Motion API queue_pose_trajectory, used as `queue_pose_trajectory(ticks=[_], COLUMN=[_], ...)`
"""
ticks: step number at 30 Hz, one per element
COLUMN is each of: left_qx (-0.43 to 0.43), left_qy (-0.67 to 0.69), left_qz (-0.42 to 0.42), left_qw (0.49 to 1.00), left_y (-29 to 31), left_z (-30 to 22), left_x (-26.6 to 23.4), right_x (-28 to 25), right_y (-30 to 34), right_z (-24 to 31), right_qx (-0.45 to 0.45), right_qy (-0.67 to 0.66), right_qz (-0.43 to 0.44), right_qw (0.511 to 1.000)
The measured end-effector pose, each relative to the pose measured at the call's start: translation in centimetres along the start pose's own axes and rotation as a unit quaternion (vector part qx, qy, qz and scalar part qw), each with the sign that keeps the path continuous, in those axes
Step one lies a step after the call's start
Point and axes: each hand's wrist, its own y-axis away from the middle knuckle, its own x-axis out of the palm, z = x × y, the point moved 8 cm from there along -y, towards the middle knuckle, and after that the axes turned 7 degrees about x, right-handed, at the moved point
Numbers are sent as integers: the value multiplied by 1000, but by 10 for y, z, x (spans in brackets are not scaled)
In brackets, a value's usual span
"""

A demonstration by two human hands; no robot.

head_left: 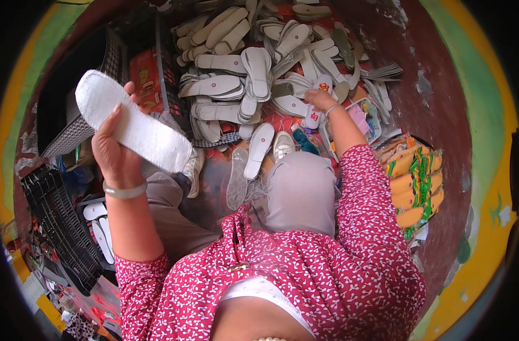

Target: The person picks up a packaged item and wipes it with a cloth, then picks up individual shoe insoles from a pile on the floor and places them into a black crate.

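Raised at the left, my left hand point(116, 150) is closed around a thick white insole point(137, 128), thumb on its upper face and fingers behind its far edge. My right hand point(321, 100) reaches forward over the piles, its fingers closed across the middle of a white insole with red patterns point(312, 117). An orange-red flower motif shows just beyond the fingers. The fingertips are partly hidden. Between my feet lie a single white insole point(259, 150) and a clear plastic sheath-like piece point(237, 181).
Stacks of white insoles point(219, 86) spread over a red sheet ahead. A black crate point(171, 74) stands at the far left, another black crate point(60, 227) nearer. Yellow-orange insoles in green packaging point(404, 184) lie at the right, near a small basket point(373, 122).
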Motion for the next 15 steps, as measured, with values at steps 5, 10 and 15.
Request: queue_pose_trajectory(ticks=[5,10,15], left_qx=[4,23,-23], left_qy=[-32,-86,-86], left_qz=[-26,-54,-77], left_qw=[999,995,993], left_y=[2,0,-9], left_z=[9,11,19], left_x=[2,-4,-6], right_x=[44,61,70], right_y=[-68,-111,-143], right_z=[-44,-4,15], right_qx=[16,-33,-108], right_qy=[120,177,330], right_qz=[-64,-35,-148], right_qw=[991,983,926])
